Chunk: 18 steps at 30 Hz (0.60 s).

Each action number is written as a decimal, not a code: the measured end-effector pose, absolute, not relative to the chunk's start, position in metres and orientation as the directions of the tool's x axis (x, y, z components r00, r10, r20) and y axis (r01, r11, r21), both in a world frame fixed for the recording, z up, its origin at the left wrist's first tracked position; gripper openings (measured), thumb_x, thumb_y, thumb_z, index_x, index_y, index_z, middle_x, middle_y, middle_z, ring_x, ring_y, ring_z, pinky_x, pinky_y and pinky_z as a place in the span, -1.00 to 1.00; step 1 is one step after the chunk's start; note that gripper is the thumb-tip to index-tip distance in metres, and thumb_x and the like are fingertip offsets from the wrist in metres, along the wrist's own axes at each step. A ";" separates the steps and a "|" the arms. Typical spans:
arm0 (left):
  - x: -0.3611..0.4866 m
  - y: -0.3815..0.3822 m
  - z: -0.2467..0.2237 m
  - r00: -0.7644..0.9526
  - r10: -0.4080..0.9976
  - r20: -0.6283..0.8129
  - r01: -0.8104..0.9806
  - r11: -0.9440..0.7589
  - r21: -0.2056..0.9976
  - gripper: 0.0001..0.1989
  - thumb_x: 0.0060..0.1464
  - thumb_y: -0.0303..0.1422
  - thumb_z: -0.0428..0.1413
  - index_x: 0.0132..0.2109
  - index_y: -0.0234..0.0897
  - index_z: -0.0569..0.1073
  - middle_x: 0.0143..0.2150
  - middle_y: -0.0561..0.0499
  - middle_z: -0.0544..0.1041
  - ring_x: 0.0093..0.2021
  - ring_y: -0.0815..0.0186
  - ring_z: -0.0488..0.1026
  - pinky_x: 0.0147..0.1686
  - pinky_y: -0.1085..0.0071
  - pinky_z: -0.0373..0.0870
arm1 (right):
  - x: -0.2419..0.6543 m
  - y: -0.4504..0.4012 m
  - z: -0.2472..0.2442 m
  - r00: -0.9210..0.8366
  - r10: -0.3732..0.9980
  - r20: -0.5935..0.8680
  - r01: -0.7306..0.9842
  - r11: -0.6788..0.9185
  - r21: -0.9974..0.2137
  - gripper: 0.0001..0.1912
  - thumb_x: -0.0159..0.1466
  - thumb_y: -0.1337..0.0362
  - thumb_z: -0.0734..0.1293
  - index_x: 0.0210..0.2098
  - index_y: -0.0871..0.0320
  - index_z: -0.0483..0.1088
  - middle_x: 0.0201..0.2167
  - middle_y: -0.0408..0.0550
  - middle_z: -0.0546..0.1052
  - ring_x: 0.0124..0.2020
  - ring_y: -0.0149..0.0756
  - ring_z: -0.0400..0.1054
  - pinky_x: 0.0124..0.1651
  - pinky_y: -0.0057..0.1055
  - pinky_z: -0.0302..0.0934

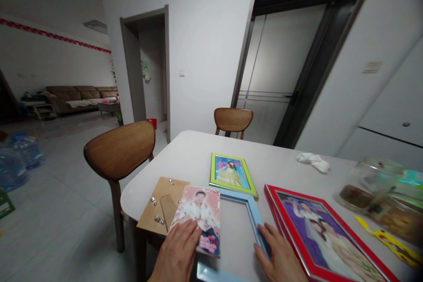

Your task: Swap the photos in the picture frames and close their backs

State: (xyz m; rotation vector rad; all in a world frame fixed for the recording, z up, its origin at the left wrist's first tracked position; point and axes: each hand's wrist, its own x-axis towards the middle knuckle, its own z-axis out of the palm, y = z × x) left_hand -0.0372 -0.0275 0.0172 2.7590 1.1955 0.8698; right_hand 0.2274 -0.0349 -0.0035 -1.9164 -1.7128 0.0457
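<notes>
A: Counts, quick, what's on the desk (271, 154)?

B: One loose photo (211, 211), one blue frame (253, 216), one green frame (231, 175), one brown board (165, 189) with three clips plain to see and maybe a fourth at the photo's edge; red frame (325, 238), one on top, looks like another edge under it

A: Hands?

B: Two, left hand (178, 246) lies over the photo's lower left, fingers close together, can't tell if the thumb pinches it; right hand (279, 253) has its grip pinching the blue frame's right side, bottom centre of the frame

A: Where's the photo?

B: Lower middle, overlapping the board and the blue frame's left part

A: Surface?

B: Pale, rounded corner, two glass jars (360, 189) at right, one white tissue (313, 161), one yellow item (393, 244) below the jars

A: Room?

B: Two wooden chairs (122, 150), two doorways in the white wall, sofa (82, 97) at left, large water bottles (26, 150) on the tiled floor, far left, two visible
</notes>
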 end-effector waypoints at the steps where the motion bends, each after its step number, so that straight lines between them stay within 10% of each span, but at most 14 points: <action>1: -0.039 -0.025 0.021 0.491 0.699 0.520 0.663 -0.687 0.297 -0.54 -0.05 -0.55 -0.10 0.05 -0.22 0.23 0.02 -0.06 0.35 0.03 0.24 0.26 0.00 0.25 0.23 | 0.224 -0.036 0.003 0.188 0.915 0.358 0.878 0.007 -0.479 -0.56 0.03 0.20 0.16 -0.15 0.31 0.34 -0.03 0.20 0.31 0.00 -0.05 0.17 0.03 -0.13 0.05; 7: -0.024 -0.020 0.055 -0.211 0.950 0.232 0.120 -0.210 0.970 -0.67 0.08 -0.27 -0.12 -0.07 -0.34 0.34 -0.11 -0.11 0.45 -0.03 0.17 0.32 -0.03 0.21 0.23 | 0.177 -0.040 0.038 0.141 0.989 0.051 0.342 -0.001 -0.940 -0.55 0.04 0.10 0.22 -0.11 0.18 0.30 -0.15 0.08 0.42 -0.16 -0.18 0.31 -0.09 -0.25 0.18; 13: 0.022 -0.040 0.051 0.081 0.996 0.021 -0.553 0.028 0.833 -0.61 -0.06 -0.22 0.07 -0.11 -0.37 0.37 -0.16 -0.15 0.48 -0.07 0.11 0.35 -0.07 0.23 0.25 | 0.153 -0.030 0.041 0.101 0.984 -0.147 -0.419 -0.092 -0.903 -0.53 0.07 0.10 0.22 -0.07 0.16 0.22 -0.22 -0.02 0.46 -0.28 -0.26 0.37 -0.31 -0.37 0.26; 18: 0.010 -0.041 0.025 0.104 0.991 0.082 -0.354 -0.041 0.934 -0.44 -0.12 -0.27 0.12 0.04 -0.38 0.21 0.05 -0.24 0.29 0.06 0.12 0.21 0.03 0.24 0.14 | 0.194 -0.025 0.051 0.217 0.951 -0.220 -0.286 -0.154 -0.946 -0.48 0.01 0.21 0.25 -0.02 0.17 0.19 -0.34 -0.06 0.52 -0.42 -0.27 0.40 -0.40 -0.41 0.26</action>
